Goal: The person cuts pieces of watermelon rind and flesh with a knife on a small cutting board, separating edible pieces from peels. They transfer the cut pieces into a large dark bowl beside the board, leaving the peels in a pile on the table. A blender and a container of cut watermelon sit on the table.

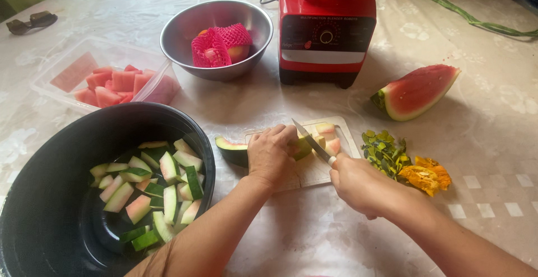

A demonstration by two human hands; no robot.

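**Hands at the cutting board, knife laid across rind**

Left hand [271, 155] is pressed palm-down, fingers curled, over a strip of watermelon rind [234, 150] at the left edge of the white cutting board [314, 171]. Right hand [358, 184] is closed around the handle of a knife [311, 141], whose blade is angled up-left over the board. The rind is seen dark green outside, pale within, and overhangs the board's left side. A black tub [33, 215] of cut rind is crowded close on the left; green leaves [384, 152] lie just right. Bare tablecloth [314, 238] is left open below the board; a red blender [327, 27] stands beyond.
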